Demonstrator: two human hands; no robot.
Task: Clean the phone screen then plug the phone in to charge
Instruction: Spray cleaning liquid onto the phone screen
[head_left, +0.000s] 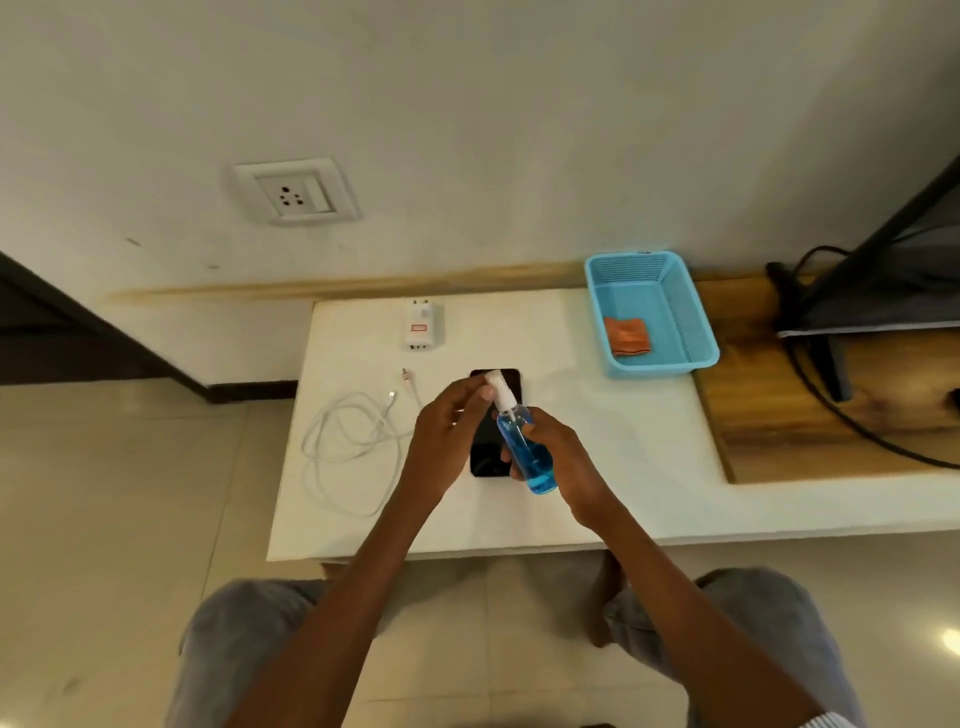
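A black phone (485, 457) lies flat, screen up, on the white tabletop (597, 483), partly hidden by my hands. Just above it, my right hand (558, 457) grips a small clear spray bottle of blue liquid (527, 452), tilted with its white nozzle pointing away. My left hand (449, 431) pinches the white spray cap (498, 387) at the bottle's top. A coiled white charging cable (353, 441) lies left of the phone. A white charger adapter (423, 325) rests behind it. An orange cloth (627, 336) sits in the blue basket (701, 332).
A wall socket (296, 192) is on the wall above and left of the table. To the right are a wooden board (779, 395), black cords (852, 421) and a dark stand (872, 260). My knees (249, 623) are in front of the table edge.
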